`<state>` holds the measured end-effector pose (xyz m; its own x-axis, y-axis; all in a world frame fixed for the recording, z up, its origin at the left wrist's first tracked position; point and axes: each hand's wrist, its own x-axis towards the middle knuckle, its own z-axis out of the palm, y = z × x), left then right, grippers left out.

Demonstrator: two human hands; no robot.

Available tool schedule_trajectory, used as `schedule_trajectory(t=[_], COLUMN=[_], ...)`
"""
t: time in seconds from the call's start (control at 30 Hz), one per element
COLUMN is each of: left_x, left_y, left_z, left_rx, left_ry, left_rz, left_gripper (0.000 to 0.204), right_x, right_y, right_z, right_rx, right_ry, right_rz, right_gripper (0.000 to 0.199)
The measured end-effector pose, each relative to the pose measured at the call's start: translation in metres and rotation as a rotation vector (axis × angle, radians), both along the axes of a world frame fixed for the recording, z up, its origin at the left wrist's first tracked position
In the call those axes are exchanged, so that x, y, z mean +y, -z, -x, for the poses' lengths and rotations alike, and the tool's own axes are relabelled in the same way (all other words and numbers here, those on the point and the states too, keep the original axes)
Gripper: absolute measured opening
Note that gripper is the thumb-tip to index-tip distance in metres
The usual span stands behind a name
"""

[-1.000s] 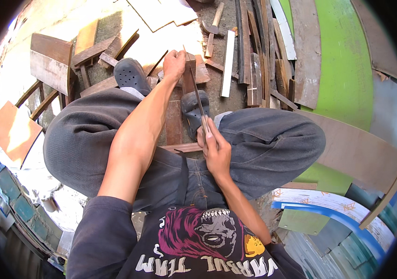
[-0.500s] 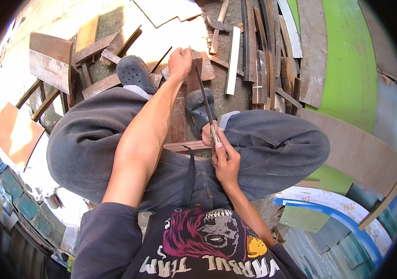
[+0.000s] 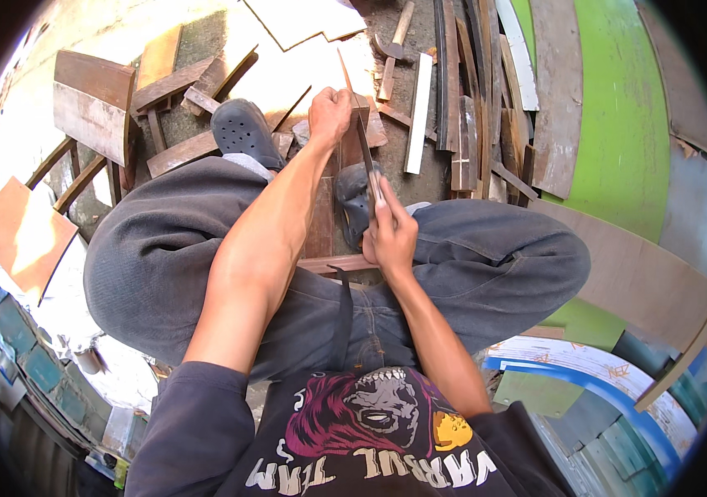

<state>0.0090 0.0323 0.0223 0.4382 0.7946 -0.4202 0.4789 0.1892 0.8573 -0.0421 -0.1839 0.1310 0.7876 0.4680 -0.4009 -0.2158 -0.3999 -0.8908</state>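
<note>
A long, narrow board [image 3: 320,219] stands between the knees, running away from the body — stiff, fairly light by the look, best gripped at its ends. The left hand [image 3: 330,114] is clenched round its far top end. The right hand [image 3: 388,236] is closed on a thin blade [image 3: 368,161] laid along the board's edge. A hammer [image 3: 392,48] and wood scraps [image 3: 461,141] lie on the ground beyond — dark clogs [image 3: 242,131] beside.

Sunlit ground [image 3: 304,66], scattered wood offcuts [image 3: 92,103]
</note>
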Motion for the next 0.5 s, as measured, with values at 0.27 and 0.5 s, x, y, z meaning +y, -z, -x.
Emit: schedule_trajectory(t=[0.27,0.5], left_x=[0.001,0.002], left_y=[0.003,-0.008], left_z=[0.002,-0.009], left_rx=[0.020,0.004], left_ry=[-0.005,0.082], left_rz=[0.022,-0.032], left_gripper=[0.040,0.040], right_x=[-0.019,0.055], right_y=[-0.062,0.014], right_z=[0.019,-0.039], right_rx=[0.160,-0.030], right_ry=[0.019,0.021], right_rz=[-0.020,0.046], right_gripper=[0.042,0.042])
